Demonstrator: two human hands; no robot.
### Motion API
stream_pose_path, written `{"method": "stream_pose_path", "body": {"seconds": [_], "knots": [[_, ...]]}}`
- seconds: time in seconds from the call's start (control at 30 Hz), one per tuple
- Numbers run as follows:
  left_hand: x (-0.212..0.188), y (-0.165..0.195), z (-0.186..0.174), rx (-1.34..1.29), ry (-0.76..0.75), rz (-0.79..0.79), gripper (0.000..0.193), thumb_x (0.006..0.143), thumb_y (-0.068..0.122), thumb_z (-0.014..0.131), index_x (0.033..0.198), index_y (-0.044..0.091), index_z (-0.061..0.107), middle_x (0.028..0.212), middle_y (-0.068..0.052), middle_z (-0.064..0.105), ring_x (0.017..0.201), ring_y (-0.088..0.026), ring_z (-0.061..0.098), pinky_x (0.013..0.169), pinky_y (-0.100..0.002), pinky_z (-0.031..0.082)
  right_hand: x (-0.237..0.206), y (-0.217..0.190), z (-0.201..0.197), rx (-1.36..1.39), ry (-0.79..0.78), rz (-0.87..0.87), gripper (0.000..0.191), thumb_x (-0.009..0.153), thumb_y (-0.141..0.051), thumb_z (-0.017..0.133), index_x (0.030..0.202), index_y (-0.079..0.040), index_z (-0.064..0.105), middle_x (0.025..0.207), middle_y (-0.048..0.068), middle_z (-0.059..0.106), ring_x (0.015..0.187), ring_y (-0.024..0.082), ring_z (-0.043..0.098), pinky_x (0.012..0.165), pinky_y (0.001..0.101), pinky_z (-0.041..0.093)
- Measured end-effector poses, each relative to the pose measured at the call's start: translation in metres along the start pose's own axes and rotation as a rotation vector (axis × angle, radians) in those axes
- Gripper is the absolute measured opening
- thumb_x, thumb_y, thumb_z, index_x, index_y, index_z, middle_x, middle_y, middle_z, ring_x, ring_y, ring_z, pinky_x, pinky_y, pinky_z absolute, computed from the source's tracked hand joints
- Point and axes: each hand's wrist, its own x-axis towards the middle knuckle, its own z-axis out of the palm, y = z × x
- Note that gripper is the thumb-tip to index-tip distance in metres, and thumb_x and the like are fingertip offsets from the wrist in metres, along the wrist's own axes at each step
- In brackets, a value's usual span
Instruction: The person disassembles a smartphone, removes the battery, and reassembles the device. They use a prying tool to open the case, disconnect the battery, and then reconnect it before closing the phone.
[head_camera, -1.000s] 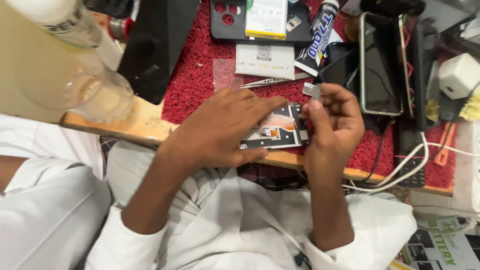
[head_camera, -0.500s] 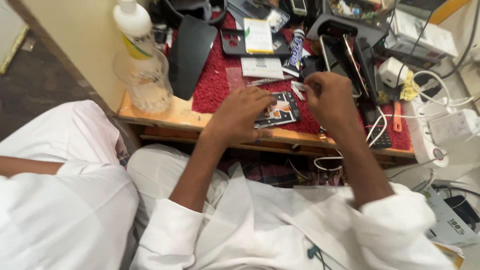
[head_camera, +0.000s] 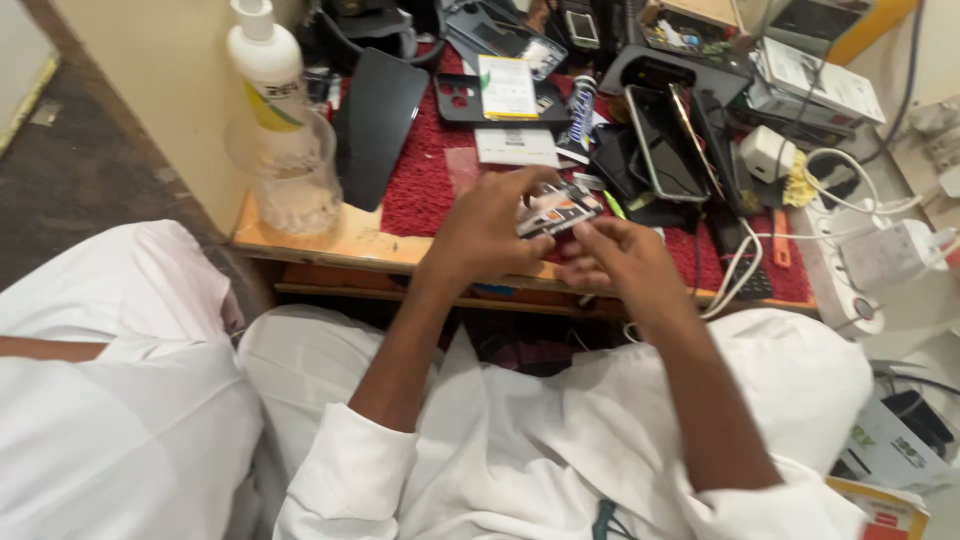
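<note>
My left hand grips an opened phone body with its circuit parts showing, raised a little above the red mat at the bench's front edge. My right hand is just right of it, fingers curled against the phone's lower edge; whether it pinches a small part is hidden. Both forearms come out of white sleeves.
A white bottle stands over a clear plastic jar at the left. A black phone back cover, a battery, a glue tube, several dismantled phones, white chargers and cables crowd the bench.
Both hands drew back toward me and lifted the phone body off the mat. My right hand dropped from the phone's upper right corner to its lower edge. The camera view pulled back.
</note>
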Motion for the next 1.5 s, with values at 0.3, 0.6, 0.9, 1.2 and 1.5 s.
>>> {"method": "stream_pose_path", "body": {"seconds": [0.3, 0.6, 0.9, 1.2, 1.5], "knots": [[0.018, 0.026, 0.054, -0.337, 0.197, -0.183, 0.073, 0.074, 0.015, 0.081, 0.14, 0.004, 0.051, 0.122, -0.014, 0.069, 0.11, -0.026, 0.072, 0.093, -0.038, 0.059, 0.05, 0.007, -0.004, 0.264, 0.053, -0.292, 0.049, 0.092, -0.001, 0.068, 0.138, 0.002, 0.053, 0.114, 0.01, 0.071, 0.098, 0.012, 0.069, 0.086, 0.0275, 0.058], [0.049, 0.031, 0.032, 0.238, 0.636, 0.067, 0.067, 0.077, 0.011, 0.082, 0.134, -0.002, 0.05, 0.128, -0.025, 0.061, 0.117, -0.038, 0.061, 0.098, -0.047, 0.051, 0.087, -0.057, -0.052, -0.546, -0.234, -0.364, 0.052, 0.081, 0.009, 0.068, 0.131, -0.005, 0.065, 0.113, 0.006, 0.075, 0.089, 0.013, 0.072, 0.078, 0.0285, 0.061], [0.1, -0.027, 0.046, -0.188, 0.235, -0.094, 0.034, 0.082, 0.0, 0.069, 0.116, 0.0, 0.067, 0.109, -0.015, 0.074, 0.103, -0.029, 0.073, 0.09, -0.036, 0.057, 0.136, -0.072, -0.058, -0.817, -0.202, -0.643, 0.038, 0.082, 0.001, 0.072, 0.119, -0.008, 0.073, 0.109, 0.011, 0.077, 0.094, 0.022, 0.078, 0.078, 0.0315, 0.062], [0.102, -0.044, 0.06, -0.226, 0.281, -0.1, 0.027, 0.086, -0.002, 0.071, 0.111, 0.004, 0.064, 0.11, -0.011, 0.067, 0.102, -0.025, 0.072, 0.087, -0.034, 0.058, 0.127, -0.05, -0.07, -0.904, 0.013, -0.662, 0.039, 0.071, -0.026, 0.087, 0.097, -0.005, 0.068, 0.127, 0.014, 0.067, 0.113, 0.03, 0.07, 0.087, 0.0361, 0.056], [0.1, -0.049, 0.081, -0.217, 0.446, -0.089, 0.051, 0.085, 0.0, 0.075, 0.131, 0.004, 0.054, 0.126, -0.012, 0.065, 0.116, -0.027, 0.072, 0.1, -0.034, 0.061, 0.126, -0.014, -0.05, -1.042, 0.191, -0.74, 0.02, 0.073, -0.019, 0.083, 0.086, -0.01, 0.071, 0.128, 0.007, 0.065, 0.125, 0.034, 0.057, 0.105, 0.0503, 0.038]]}}
